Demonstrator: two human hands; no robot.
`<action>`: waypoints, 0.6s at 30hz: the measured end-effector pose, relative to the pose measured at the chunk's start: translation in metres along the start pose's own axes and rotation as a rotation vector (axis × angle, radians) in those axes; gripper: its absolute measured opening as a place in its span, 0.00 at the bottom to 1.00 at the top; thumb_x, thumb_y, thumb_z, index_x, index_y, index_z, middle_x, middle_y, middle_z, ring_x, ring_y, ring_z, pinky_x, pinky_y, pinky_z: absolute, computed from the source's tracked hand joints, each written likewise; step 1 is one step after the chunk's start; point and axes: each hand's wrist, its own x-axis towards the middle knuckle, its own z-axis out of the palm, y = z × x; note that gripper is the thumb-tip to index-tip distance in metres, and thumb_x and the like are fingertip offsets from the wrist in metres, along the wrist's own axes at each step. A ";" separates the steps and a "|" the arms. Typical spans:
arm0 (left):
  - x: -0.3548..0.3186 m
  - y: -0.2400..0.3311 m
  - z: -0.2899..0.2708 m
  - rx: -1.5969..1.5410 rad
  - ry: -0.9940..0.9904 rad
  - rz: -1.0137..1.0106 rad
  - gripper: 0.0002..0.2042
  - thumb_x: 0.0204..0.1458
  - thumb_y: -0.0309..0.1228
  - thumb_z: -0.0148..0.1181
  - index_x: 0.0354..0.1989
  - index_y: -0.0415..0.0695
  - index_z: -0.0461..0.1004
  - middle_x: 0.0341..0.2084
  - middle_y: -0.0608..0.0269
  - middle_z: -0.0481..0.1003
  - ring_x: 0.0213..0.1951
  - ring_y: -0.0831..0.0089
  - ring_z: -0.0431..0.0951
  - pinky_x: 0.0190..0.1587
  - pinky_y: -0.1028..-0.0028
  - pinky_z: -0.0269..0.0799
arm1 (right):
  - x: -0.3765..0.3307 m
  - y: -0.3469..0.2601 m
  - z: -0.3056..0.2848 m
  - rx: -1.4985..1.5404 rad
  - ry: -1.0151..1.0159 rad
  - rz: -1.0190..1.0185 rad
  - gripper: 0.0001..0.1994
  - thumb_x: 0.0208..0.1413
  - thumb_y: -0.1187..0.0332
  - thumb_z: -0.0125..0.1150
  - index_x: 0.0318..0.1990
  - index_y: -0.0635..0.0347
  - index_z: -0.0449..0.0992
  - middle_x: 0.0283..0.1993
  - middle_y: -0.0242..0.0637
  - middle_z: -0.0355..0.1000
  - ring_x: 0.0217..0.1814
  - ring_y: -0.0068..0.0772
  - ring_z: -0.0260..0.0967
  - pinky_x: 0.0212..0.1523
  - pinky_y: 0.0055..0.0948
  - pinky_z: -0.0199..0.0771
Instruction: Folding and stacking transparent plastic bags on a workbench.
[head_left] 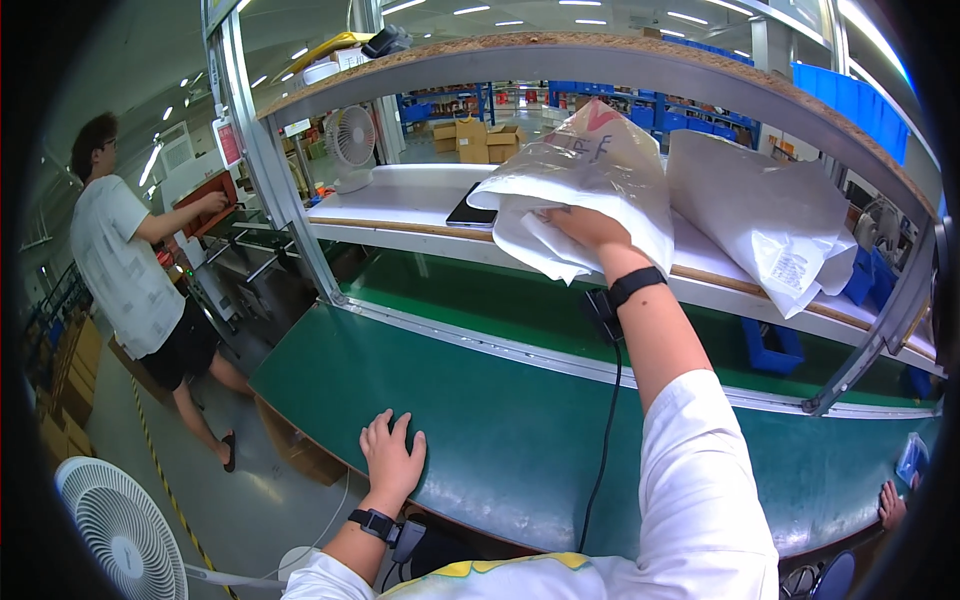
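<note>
My right arm reaches up to the shelf, where my right hand (592, 230) is partly inside the open mouth of a white plastic bag (620, 180). The bag's folds hide my fingers, so what they touch cannot be made out. A second white plastic bag (750, 215) lies just to the right on the shelf. Beside the first bag's left edge rests a dark flat tablet-like device (468, 208). My left hand (392, 455) lies on the near left edge of the green tabletop (480, 420), fingers spread and holding nothing.
Metal posts carry the white shelf (410, 190) and a board above. A small fan (350, 137) stands on it; a larger fan (122, 525) is at lower left. A blue bin (772, 345) sits below. A black cable (603, 450) crosses the table. Another person's hand (891, 505) is far right; a person (140, 250) stands left.
</note>
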 end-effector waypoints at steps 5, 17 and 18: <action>0.002 -0.001 0.002 -0.023 -0.040 -0.005 0.20 0.50 0.39 0.53 0.49 0.41 0.70 0.52 0.46 0.63 0.57 0.53 0.58 0.62 0.52 0.46 | 0.022 -0.004 -0.013 -0.198 0.028 0.001 0.24 0.54 0.54 0.46 0.55 0.56 0.69 0.57 0.45 0.66 0.60 0.45 0.62 0.59 0.37 0.59; 0.007 0.003 0.006 0.032 -0.029 -0.003 0.21 0.49 0.38 0.53 0.50 0.42 0.69 0.52 0.47 0.62 0.57 0.53 0.57 0.61 0.54 0.46 | 0.036 0.000 0.002 0.037 0.415 -0.044 0.22 0.55 0.56 0.44 0.54 0.56 0.69 0.59 0.44 0.64 0.62 0.47 0.59 0.61 0.37 0.57; 0.006 0.003 0.005 0.029 -0.028 -0.013 0.21 0.49 0.38 0.53 0.50 0.42 0.69 0.52 0.47 0.62 0.57 0.53 0.57 0.61 0.54 0.46 | 0.033 0.001 0.001 0.051 0.416 -0.053 0.22 0.55 0.56 0.44 0.54 0.56 0.69 0.59 0.45 0.64 0.62 0.48 0.58 0.61 0.37 0.57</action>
